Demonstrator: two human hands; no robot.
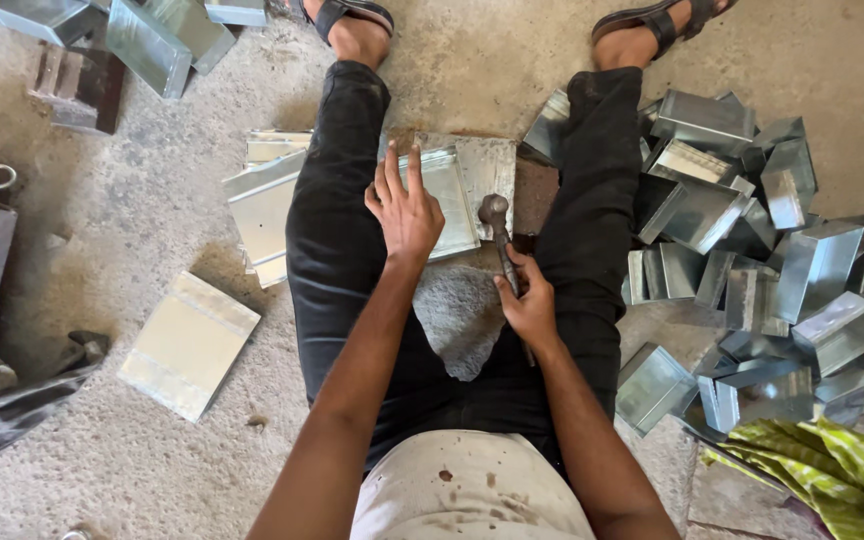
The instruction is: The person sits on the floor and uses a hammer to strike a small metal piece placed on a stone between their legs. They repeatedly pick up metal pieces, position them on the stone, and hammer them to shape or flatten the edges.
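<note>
A hammer (500, 240) is gripped by the right hand (529, 305), the fingers wrapped tight around its handle and the metal head (493, 209) resting on a flat sheet-metal piece (452, 190). That piece is pressed down by the left hand (404, 210), which lies open and flat with fingers spread, closed on nothing. The sheet lies on the floor between the person's outstretched legs (black trousers, sandals), partly over a rusty base plate (534, 190). More flat sheets (262, 205) are stacked just beside the left leg, and a single panel (188, 343) lies apart on the concrete. A heap of folded metal boxes (752, 260) is piled beside the right leg.
</note>
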